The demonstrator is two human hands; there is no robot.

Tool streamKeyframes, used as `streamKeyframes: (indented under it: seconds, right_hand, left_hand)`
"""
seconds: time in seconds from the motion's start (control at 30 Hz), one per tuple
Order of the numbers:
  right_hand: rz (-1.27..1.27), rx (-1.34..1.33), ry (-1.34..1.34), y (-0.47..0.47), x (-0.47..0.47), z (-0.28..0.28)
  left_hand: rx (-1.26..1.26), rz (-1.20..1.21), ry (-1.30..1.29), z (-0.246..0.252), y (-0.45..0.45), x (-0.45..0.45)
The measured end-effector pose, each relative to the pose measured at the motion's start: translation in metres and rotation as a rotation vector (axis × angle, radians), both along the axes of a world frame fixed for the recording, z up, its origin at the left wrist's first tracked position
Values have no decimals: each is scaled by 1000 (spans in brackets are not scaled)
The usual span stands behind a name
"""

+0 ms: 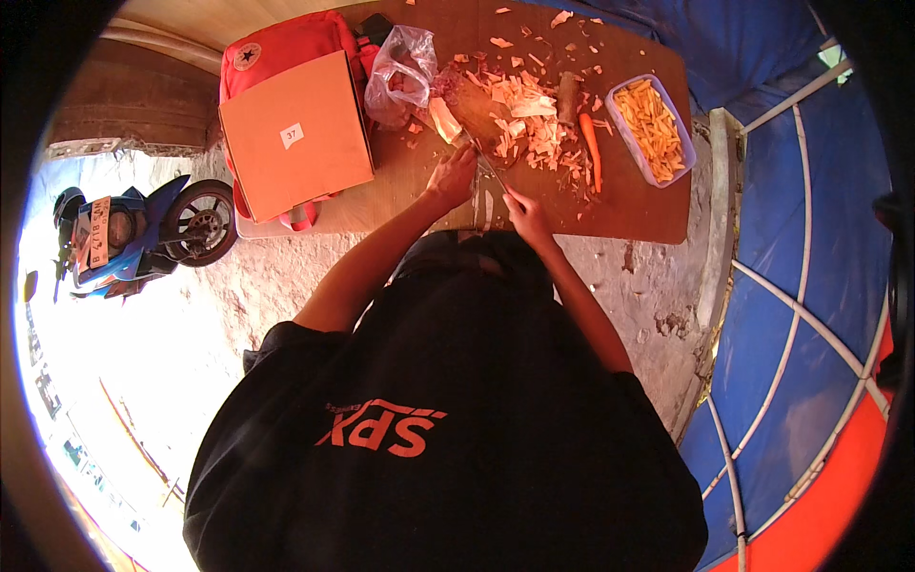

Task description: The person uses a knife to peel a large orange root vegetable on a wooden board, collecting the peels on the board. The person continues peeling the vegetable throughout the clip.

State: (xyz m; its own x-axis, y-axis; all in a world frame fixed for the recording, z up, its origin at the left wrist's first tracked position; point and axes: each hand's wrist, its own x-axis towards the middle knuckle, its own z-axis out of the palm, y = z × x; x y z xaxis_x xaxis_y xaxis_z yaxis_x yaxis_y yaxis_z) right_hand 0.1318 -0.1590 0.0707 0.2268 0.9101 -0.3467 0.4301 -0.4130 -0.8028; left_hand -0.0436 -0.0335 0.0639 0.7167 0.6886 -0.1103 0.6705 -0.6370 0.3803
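My left hand (pixel 455 177) is on the near end of a pale, whitish-green piece of vegetable (pixel 444 120), fingers closed around it. In my right hand (pixel 529 213) is a knife (pixel 493 170). Its blade points up and left, its tip close to my left fingers. Whether the edge touches the vegetable is too small to tell. Beyond them is a brown chopping surface (pixel 468 107), partly covered by scraps. A heap of pale chopped pieces (pixel 532 129) lies to the right, beside a brown cylindrical thing (pixel 568 99) and a long orange carrot (pixel 591 151).
A clear plastic container (pixel 690 151) of yellow-orange sticks stands at the table's (pixel 643 222) right. On the left, a cardboard box (pixel 300 157) leans over a red backpack (pixel 286 39), next to a clear plastic bag (pixel 404 64). A motorcycle (pixel 143 229) stands beyond; blue tarpaulin (pixel 772 193) hangs right.
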Motion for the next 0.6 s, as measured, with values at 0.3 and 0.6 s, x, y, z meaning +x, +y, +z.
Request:
streamKeyframes:
  seconds: [0.3, 0.6]
  right_hand:
    - [-68, 61, -18, -9, 38, 43]
    - [-174, 10, 145, -27, 39, 28]
  left_hand:
    - [34, 47, -108, -21, -4, 6]
    - [-44, 206, -174, -14, -22, 17]
